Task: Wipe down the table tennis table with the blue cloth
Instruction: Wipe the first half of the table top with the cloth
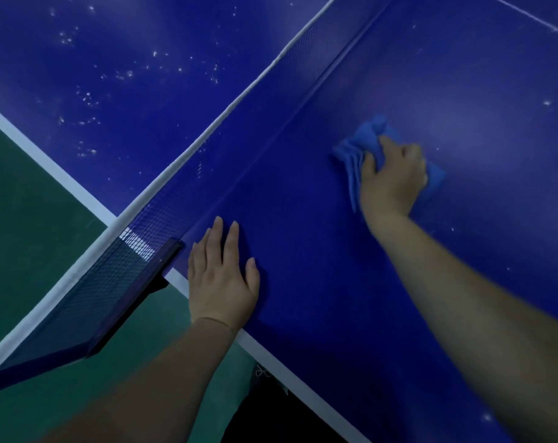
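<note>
Under right hand [391,174], bunched blue cloth [372,127]

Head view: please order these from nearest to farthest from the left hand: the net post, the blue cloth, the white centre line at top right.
Measured from the left hand, flat on the table:
1. Net post, just to its left at the table edge.
2. Blue cloth, ahead to the right, gripped by the right hand.
3. White centre line, far top right corner.
</note>
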`<state>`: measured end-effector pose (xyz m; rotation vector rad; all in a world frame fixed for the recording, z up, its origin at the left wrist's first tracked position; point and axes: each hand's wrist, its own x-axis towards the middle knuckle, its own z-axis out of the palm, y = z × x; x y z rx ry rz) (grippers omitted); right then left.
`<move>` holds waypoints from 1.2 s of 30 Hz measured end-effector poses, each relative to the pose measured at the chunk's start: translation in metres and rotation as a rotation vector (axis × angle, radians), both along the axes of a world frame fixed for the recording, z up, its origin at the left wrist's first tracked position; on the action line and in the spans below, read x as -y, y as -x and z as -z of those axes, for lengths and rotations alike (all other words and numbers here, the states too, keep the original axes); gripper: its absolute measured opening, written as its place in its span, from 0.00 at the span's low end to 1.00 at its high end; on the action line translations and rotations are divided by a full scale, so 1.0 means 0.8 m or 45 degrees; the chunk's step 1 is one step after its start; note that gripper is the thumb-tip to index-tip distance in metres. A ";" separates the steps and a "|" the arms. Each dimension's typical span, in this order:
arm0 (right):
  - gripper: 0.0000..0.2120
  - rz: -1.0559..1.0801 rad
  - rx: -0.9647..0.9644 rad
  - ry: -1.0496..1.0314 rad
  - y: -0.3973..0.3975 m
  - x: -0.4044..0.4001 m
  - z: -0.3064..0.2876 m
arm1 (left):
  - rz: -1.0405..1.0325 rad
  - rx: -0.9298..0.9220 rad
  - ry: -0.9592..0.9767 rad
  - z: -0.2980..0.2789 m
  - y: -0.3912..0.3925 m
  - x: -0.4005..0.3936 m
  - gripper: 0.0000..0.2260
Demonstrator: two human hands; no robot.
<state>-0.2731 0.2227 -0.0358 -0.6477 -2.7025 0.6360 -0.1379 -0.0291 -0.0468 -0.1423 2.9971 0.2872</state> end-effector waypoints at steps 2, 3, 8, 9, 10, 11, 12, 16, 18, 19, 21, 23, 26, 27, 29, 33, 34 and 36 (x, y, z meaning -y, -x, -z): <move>0.14 -0.146 0.010 -0.015 -0.048 0.031 0.001 | 0.000 0.009 0.006 0.001 -0.001 0.000 0.28; 0.13 -0.320 0.017 -0.041 -0.058 0.045 0.001 | 0.001 0.014 0.006 0.000 -0.001 0.000 0.28; 0.11 -0.731 0.035 -0.095 0.002 0.044 -0.008 | 0.009 0.005 0.001 -0.001 -0.001 0.000 0.28; 0.10 -0.620 0.034 -0.097 0.008 0.028 -0.007 | 0.009 0.003 0.002 -0.001 -0.001 0.000 0.28; 0.10 -0.464 0.024 -0.080 0.005 0.011 -0.004 | 0.011 0.000 0.004 -0.001 -0.001 0.000 0.28; 0.11 -0.283 0.010 -0.049 -0.010 -0.005 -0.002 | 0.014 -0.001 0.003 -0.001 -0.001 0.000 0.28; 0.12 -0.112 0.003 -0.025 -0.033 -0.013 -0.001 | 0.016 0.000 0.000 -0.002 -0.001 -0.001 0.28; 0.14 -0.138 0.061 -0.035 -0.135 0.027 0.000 | 0.018 0.005 -0.023 -0.003 0.000 0.000 0.29; 0.13 -0.506 0.063 -0.039 -0.139 0.046 -0.003 | 0.019 0.002 -0.025 -0.004 -0.001 -0.001 0.29; 0.12 -0.631 0.056 -0.057 -0.124 0.045 -0.006 | 0.020 -0.002 -0.025 -0.004 -0.001 -0.001 0.29; 0.13 -0.614 0.083 -0.136 -0.089 0.023 -0.011 | 0.019 -0.012 -0.035 -0.003 -0.001 0.000 0.29; 0.14 -0.347 0.124 -0.161 -0.074 -0.022 -0.007 | 0.019 -0.011 -0.047 -0.002 -0.002 -0.001 0.28; 0.14 0.154 0.038 -0.064 -0.122 -0.067 -0.002 | 0.017 -0.034 -0.062 -0.001 -0.002 -0.001 0.27; 0.14 0.258 0.033 -0.058 -0.149 -0.060 -0.001 | 0.015 -0.044 -0.068 -0.001 -0.002 -0.001 0.27; 0.14 0.251 0.073 -0.056 -0.196 -0.022 0.002 | 0.010 -0.046 -0.079 -0.001 -0.003 -0.001 0.26; 0.13 -0.382 0.076 -0.069 -0.204 0.030 -0.002 | 0.002 -0.057 -0.092 0.000 -0.003 0.000 0.26; 0.13 -0.478 0.084 -0.089 -0.191 0.024 -0.007 | 0.003 -0.065 -0.097 0.001 -0.003 -0.001 0.26; 0.13 -0.458 0.132 -0.153 -0.169 -0.007 -0.010 | 0.006 -0.072 -0.103 0.001 -0.003 -0.001 0.26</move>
